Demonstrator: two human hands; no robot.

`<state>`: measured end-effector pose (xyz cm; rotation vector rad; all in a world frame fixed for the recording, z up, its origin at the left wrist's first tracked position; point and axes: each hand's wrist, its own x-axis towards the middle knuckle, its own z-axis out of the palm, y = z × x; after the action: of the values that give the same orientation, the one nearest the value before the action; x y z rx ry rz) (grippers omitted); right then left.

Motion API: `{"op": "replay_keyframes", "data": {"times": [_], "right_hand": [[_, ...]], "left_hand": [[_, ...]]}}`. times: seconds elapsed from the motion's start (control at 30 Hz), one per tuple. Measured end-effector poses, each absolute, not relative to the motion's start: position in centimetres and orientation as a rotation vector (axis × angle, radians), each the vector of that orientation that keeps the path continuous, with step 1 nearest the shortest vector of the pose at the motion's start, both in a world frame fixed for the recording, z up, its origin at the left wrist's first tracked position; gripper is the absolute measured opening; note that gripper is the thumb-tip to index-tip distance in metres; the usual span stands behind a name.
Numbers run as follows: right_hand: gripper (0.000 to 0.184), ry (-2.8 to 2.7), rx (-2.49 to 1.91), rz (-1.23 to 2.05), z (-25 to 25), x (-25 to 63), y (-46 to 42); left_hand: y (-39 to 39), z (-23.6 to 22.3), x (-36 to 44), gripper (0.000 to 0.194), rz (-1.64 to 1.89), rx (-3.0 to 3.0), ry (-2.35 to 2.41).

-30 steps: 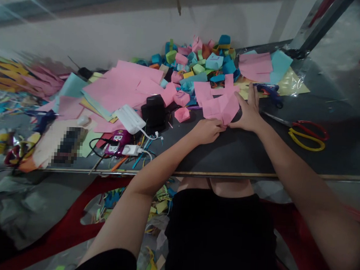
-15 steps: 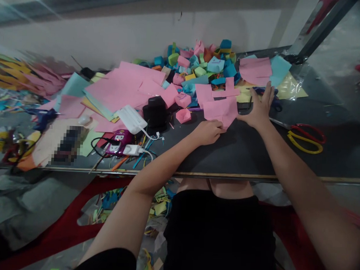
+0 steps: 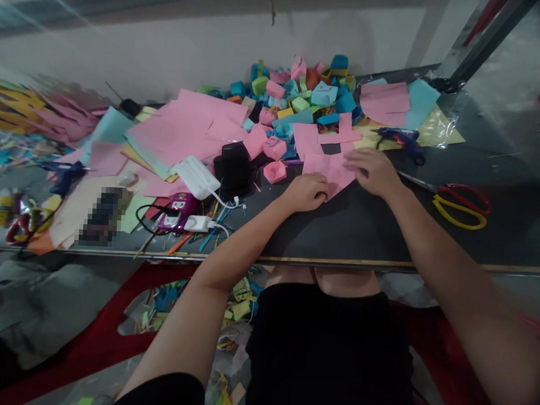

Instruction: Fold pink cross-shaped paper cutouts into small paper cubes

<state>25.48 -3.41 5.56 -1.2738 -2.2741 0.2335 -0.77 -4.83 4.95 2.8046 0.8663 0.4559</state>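
A cut pink paper piece (image 3: 328,163) lies on the dark table (image 3: 367,230) in front of me. My left hand (image 3: 305,192) is closed, pinching the paper's near left edge. My right hand (image 3: 375,170) rests on the paper's right side, fingers curled and pressing down on it. Behind the paper sits a heap of small folded paper boxes (image 3: 304,96) in blue, pink and green.
Red-and-yellow scissors (image 3: 460,205) lie right of my right hand, a blue glue gun (image 3: 402,138) behind it. Pink sheets (image 3: 183,130), a black box (image 3: 231,168), a white charger (image 3: 197,178) and cables lie left. Paper scraps litter the floor.
My right hand has come back from near the glue gun onto the pink paper's right side. The left hand kept its pinch and shifted slightly.
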Motion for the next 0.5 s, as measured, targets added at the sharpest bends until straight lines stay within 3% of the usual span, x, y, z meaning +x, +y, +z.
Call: {"op": "replay_keyframes", "data": {"times": [0.1, 0.23, 0.5], "right_hand": [[0.043, -2.328, -1.249, 0.276, 5.2, 25.3, -3.5], [0.039, -2.33, -1.281, 0.21, 5.2, 25.2, -3.9], [0.04, -2.265, -1.308, 0.243, 5.6, 25.3, -4.0]], "left_hand": [[-4.3, 4.5, -0.9, 0.024, 0.596, 2.778, 1.104], [-3.8, 4.1, -0.9, 0.034, 0.588, 2.741, 1.252], [-2.3, 3.9, -2.0, 0.022, 0.488, 2.746, 0.806]]}}
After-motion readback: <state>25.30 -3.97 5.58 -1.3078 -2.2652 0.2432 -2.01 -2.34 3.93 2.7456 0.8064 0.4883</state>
